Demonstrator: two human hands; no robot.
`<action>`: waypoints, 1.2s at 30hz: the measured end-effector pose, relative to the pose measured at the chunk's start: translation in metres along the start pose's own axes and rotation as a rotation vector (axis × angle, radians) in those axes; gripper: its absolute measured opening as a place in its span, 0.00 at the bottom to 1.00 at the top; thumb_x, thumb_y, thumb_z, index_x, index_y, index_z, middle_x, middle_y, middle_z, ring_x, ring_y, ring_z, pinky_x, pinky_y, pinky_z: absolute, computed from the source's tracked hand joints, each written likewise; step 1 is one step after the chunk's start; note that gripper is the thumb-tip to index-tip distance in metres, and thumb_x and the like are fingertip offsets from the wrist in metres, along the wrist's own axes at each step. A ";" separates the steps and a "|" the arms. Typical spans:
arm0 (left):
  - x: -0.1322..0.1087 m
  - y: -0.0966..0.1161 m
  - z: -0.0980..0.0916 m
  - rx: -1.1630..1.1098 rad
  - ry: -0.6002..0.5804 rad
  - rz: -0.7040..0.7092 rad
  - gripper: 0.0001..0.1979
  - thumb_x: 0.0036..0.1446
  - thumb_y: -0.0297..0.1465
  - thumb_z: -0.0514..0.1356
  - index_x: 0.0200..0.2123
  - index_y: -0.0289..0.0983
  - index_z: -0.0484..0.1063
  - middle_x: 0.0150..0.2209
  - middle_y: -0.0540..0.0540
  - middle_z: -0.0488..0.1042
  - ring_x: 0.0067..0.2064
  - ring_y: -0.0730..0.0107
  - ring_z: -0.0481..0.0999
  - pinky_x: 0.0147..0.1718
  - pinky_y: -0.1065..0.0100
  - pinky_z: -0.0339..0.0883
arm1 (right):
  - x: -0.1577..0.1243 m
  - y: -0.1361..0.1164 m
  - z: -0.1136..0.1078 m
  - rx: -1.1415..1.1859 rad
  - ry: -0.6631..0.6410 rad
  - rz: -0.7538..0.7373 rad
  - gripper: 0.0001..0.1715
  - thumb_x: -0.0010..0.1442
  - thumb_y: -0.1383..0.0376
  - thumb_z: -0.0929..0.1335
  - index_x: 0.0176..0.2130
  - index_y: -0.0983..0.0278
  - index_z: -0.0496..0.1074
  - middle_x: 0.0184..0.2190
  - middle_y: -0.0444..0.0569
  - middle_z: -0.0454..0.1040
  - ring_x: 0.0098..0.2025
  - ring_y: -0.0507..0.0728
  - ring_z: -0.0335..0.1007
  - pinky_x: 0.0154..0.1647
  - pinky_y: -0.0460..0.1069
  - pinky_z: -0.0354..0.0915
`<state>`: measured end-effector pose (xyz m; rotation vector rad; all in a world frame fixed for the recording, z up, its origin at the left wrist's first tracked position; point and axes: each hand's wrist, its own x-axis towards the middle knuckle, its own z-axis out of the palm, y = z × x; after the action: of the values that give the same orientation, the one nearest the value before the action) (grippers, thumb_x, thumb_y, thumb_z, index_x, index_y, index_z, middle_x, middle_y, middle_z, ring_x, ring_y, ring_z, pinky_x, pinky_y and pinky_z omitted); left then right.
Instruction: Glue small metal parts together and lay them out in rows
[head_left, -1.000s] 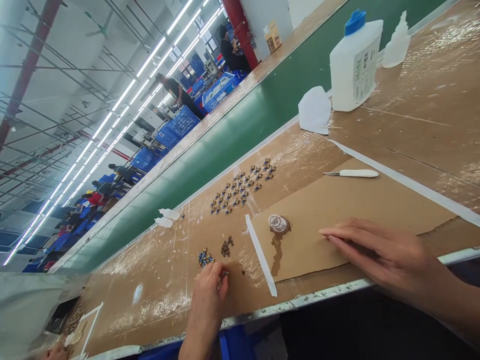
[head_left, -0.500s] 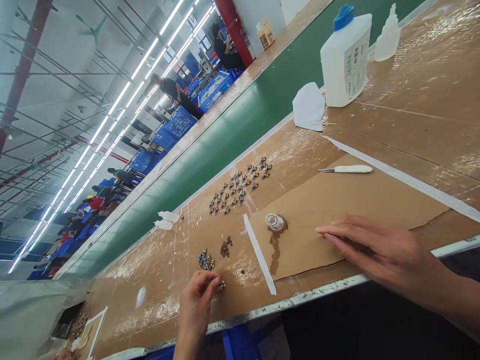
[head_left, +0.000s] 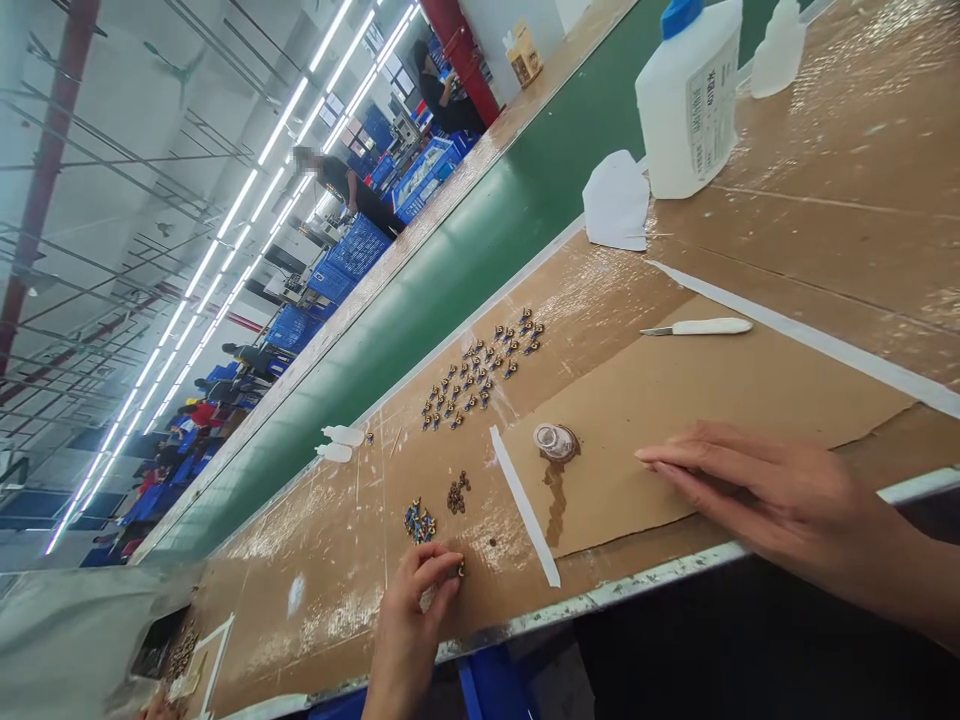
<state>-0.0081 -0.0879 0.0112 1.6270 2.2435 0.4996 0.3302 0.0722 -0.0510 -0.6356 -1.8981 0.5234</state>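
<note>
My left hand (head_left: 415, 605) rests near the bench's front edge, its fingertips pinched on a tiny dark part (head_left: 459, 569). Just beyond it lie a small cluster of blue and gold parts (head_left: 419, 522) and a little heap of dark brown parts (head_left: 456, 492). My right hand (head_left: 757, 487) lies flat and open on a brown cardboard sheet (head_left: 697, 400), holding nothing. A small clear cap (head_left: 553, 439) with a brown glue stain sits on that sheet, to the left of my right fingertips. Farther back, many blue and gold parts (head_left: 480, 370) are laid out in rows.
A white-handled knife (head_left: 701, 327) lies behind my right hand. A big white bottle with a blue cap (head_left: 686, 95), a smaller squeeze bottle (head_left: 780, 40) and white paper (head_left: 615, 200) stand at the back right. Two small white bottles (head_left: 341, 443) lie by the green conveyor belt (head_left: 450, 280). Other people work at blue crates beyond it.
My left hand has lifted slightly and curled its fingers, pinching up a tiny part from the bench. My right hand has stayed flat on the cardboard.
</note>
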 end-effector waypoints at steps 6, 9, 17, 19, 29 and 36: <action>-0.004 -0.008 0.014 0.176 0.158 0.171 0.09 0.56 0.33 0.59 0.39 0.41 0.77 0.43 0.43 0.75 0.46 0.62 0.76 0.45 0.61 0.70 | 0.000 0.000 0.001 -0.002 0.003 -0.015 0.16 0.62 0.72 0.64 0.49 0.59 0.67 0.36 0.47 0.74 0.37 0.53 0.72 0.40 0.46 0.67; -0.006 -0.014 0.025 0.314 0.263 0.291 0.12 0.56 0.31 0.59 0.43 0.41 0.76 0.42 0.43 0.76 0.45 0.63 0.76 0.45 0.62 0.71 | 0.000 -0.001 0.001 0.008 0.015 -0.018 0.16 0.62 0.73 0.64 0.49 0.59 0.67 0.36 0.47 0.74 0.37 0.53 0.72 0.40 0.46 0.66; -0.004 -0.007 0.041 -0.182 0.469 -0.117 0.14 0.52 0.39 0.62 0.42 0.40 0.77 0.40 0.45 0.78 0.43 0.68 0.77 0.44 0.70 0.70 | 0.004 0.000 0.002 0.014 0.022 -0.043 0.15 0.62 0.74 0.64 0.48 0.62 0.67 0.34 0.48 0.74 0.35 0.52 0.71 0.37 0.46 0.66; -0.001 0.002 0.039 -0.436 0.529 -0.257 0.17 0.45 0.41 0.68 0.38 0.38 0.78 0.34 0.46 0.80 0.36 0.71 0.78 0.37 0.74 0.71 | 0.004 0.000 0.003 0.023 0.020 -0.031 0.15 0.62 0.73 0.64 0.48 0.62 0.67 0.34 0.47 0.73 0.35 0.51 0.71 0.38 0.46 0.66; 0.018 0.095 0.041 -0.656 0.599 -0.227 0.17 0.34 0.41 0.73 0.29 0.40 0.79 0.27 0.52 0.79 0.29 0.80 0.76 0.33 0.86 0.68 | 0.003 -0.001 0.002 0.093 0.015 0.020 0.11 0.62 0.73 0.63 0.45 0.64 0.69 0.32 0.47 0.73 0.33 0.50 0.69 0.35 0.45 0.64; 0.049 0.124 0.037 -0.250 0.424 -0.106 0.18 0.44 0.47 0.66 0.33 0.40 0.77 0.31 0.51 0.77 0.34 0.74 0.74 0.39 0.77 0.65 | 0.005 -0.003 -0.001 0.119 0.013 0.051 0.10 0.63 0.72 0.62 0.44 0.65 0.70 0.29 0.47 0.71 0.31 0.50 0.65 0.34 0.46 0.62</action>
<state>0.0980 -0.0020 0.0329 1.3649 2.4157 1.1349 0.3288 0.0730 -0.0449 -0.6096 -1.8279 0.6581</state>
